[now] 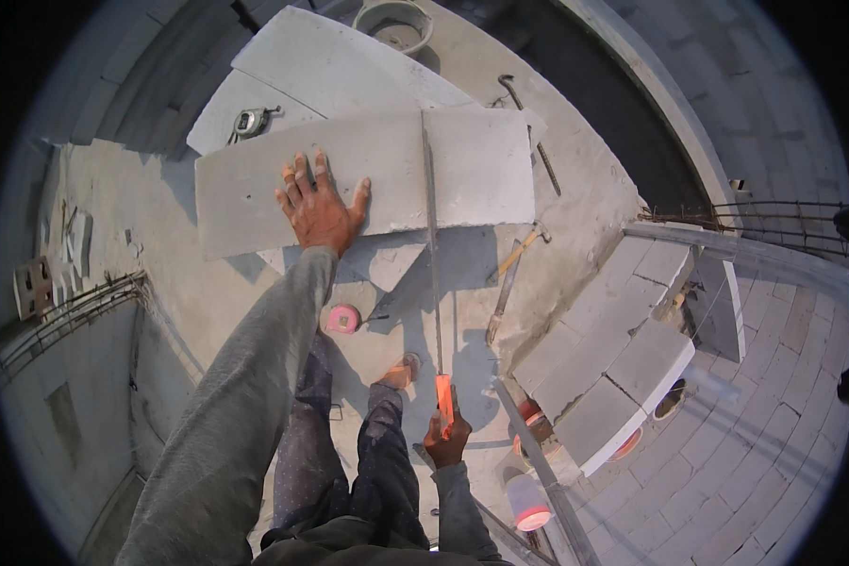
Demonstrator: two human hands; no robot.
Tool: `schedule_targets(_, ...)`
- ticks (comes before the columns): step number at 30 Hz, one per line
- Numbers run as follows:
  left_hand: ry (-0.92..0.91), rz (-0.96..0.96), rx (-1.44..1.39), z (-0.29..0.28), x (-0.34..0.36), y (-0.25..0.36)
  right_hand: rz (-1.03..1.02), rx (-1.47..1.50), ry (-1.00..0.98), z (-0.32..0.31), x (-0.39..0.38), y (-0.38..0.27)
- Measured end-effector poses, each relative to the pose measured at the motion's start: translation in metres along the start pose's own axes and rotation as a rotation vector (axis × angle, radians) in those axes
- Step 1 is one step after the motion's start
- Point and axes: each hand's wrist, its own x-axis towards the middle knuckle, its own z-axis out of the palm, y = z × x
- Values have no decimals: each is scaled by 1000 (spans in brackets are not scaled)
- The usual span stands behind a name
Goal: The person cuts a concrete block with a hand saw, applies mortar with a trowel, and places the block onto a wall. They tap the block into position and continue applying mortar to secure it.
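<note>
A long light-grey aerated concrete block (255, 208) lies across other pale blocks (340, 61) in front of me. My left hand (324, 209) presses flat on its top with the fingers spread. My right hand (446, 440) is closed round the orange handle of a handsaw (434, 255). The saw's long narrow blade runs away from me and crosses the block right of its middle, where a dark line continues to the far edge. How deep the blade sits in the block, I cannot tell.
A tape measure (251, 123) rests on the blocks at the left. On the floor lie a pink round tape measure (343, 319), a hammer (521, 251) and a hooked bar (532, 132). More blocks (590, 321) are stacked at the right. A bucket (396, 26) stands at the far side.
</note>
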Motion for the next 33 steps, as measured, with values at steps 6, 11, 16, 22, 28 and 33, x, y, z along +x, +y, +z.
schedule_targets(6,-10,-21,-6,3,-1,0,211,-14,-138,1,-4,-5)
schedule_targets(11,-13,-8,6,2,1,1,133,10,-36,-8,-1,-27)
schedule_targets(16,-9,-10,-1,1,-2,1,235,-34,-172,-13,11,-39)
schedule_targets(22,7,-2,-32,0,-2,0,84,-14,-37,-9,32,-50)
schedule_targets(28,-4,-15,-31,0,1,0,226,-69,-202,-7,34,-43)
schedule_targets(33,-123,-56,13,-4,5,2,121,-29,-111,-5,34,-37)
